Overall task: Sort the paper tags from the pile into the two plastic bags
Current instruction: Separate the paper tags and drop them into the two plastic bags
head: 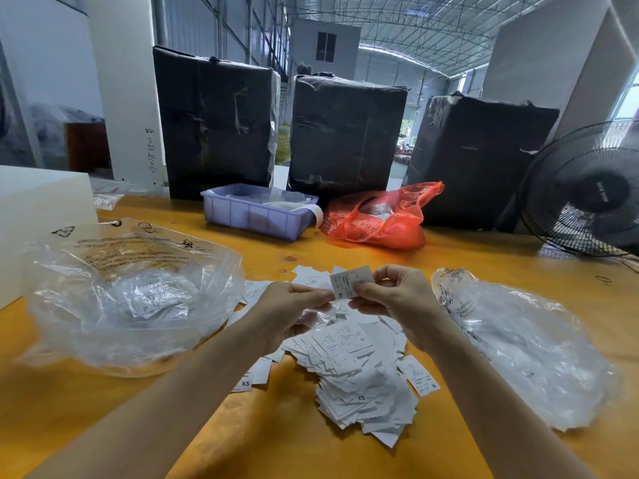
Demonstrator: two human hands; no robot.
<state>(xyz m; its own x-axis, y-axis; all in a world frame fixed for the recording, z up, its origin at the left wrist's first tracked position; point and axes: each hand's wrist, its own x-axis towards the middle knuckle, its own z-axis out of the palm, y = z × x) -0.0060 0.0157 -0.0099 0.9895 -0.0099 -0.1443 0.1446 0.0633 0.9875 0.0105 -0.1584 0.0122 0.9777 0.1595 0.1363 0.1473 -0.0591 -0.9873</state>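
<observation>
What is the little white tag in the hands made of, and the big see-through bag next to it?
The small white printed tag looks like thin matte paper: flat, crisp-edged. The large clear crinkled bag on the person's left looks like thin glossy plastic film: see-through, wrinkled, shiny.

XL tag (351, 283) – held above pile (359, 378) | clear bags (114, 295) (529, 354) – either side

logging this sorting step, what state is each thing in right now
XL tag: pinched by both hands above the pile
left hand: pinching the tag
right hand: pinching the tag
tag pile: loose, unsorted
left plastic bag: open, tags inside
right plastic bag: crumpled, contents unclear
red bag: slumped, open
purple bin: uncovered
</observation>
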